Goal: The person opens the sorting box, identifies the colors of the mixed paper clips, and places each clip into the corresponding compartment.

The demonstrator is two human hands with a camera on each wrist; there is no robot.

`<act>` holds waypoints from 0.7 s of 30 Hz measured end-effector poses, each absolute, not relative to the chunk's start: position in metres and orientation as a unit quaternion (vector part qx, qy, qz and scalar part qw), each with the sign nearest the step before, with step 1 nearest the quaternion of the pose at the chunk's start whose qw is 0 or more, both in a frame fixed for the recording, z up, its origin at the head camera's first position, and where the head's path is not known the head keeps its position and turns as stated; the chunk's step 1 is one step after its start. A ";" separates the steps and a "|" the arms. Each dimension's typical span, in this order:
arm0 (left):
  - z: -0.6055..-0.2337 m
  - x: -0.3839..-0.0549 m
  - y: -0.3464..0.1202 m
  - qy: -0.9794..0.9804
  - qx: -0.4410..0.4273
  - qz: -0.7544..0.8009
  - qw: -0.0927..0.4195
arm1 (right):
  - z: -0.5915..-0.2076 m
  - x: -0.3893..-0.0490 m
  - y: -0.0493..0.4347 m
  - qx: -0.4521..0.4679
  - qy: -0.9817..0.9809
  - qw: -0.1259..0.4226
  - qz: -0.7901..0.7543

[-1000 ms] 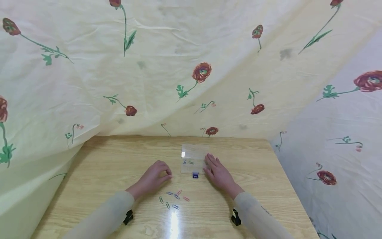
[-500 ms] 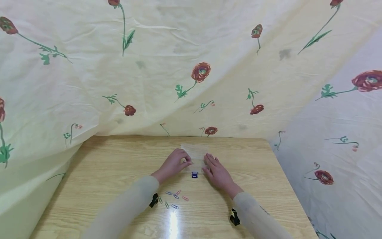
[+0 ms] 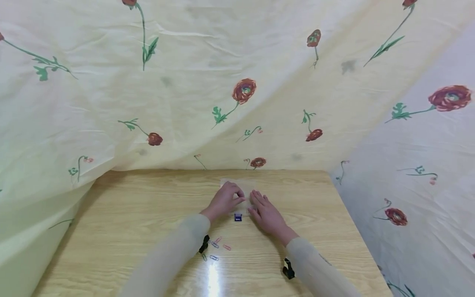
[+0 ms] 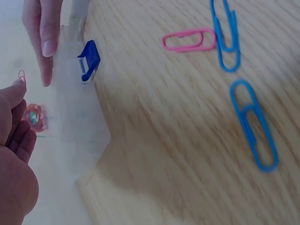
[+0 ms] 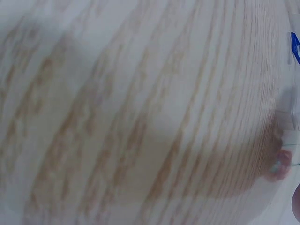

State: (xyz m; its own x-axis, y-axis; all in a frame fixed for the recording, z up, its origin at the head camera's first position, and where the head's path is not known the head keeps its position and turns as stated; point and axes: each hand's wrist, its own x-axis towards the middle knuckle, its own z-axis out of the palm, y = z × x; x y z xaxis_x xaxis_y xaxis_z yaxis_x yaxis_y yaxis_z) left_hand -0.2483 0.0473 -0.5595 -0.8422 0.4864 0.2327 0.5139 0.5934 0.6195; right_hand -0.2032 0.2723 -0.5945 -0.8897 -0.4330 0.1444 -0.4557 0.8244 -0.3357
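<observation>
My left hand (image 3: pixel 224 199) is over a clear plastic box (image 4: pixel 77 117) with its lid (image 3: pixel 249 184) folded back. Between its thumb and fingertip it pinches a pink paper clip (image 4: pixel 21 76), seen in the left wrist view. The box's blue latch (image 3: pixel 238 217) faces me. Against the box's right side lies my right hand (image 3: pixel 268 217), fingers straight and holding nothing. Much of the box's inside is hidden behind the left hand.
On the wooden table (image 3: pixel 141 214), loose paper clips lie in front of the box: a blue clip (image 4: pixel 254 125), another pink clip (image 4: pixel 188 41), a green clip (image 3: pixel 204 257) and several more. My left sleeve (image 3: pixel 168 251) covers part of this group. A flowered cloth (image 3: pixel 193 103) hangs behind the table.
The left hand has moved right and forward from beside the box to over it, with the pink paper clip. The right hand stays at the box's side. The head view has shifted slightly.
</observation>
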 end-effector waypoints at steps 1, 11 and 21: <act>-0.561 -0.249 0.048 -0.894 -0.278 -0.351 0.020 | -0.595 -0.204 0.272 0.233 -0.955 0.031 0.184; -0.566 -0.255 0.052 -0.905 -0.259 -0.336 0.010 | -0.593 -0.206 0.265 0.243 -0.951 0.043 0.188; -0.569 -0.260 0.045 -0.889 -0.270 -0.369 0.003 | -0.597 -0.209 0.267 0.234 -0.954 0.047 0.183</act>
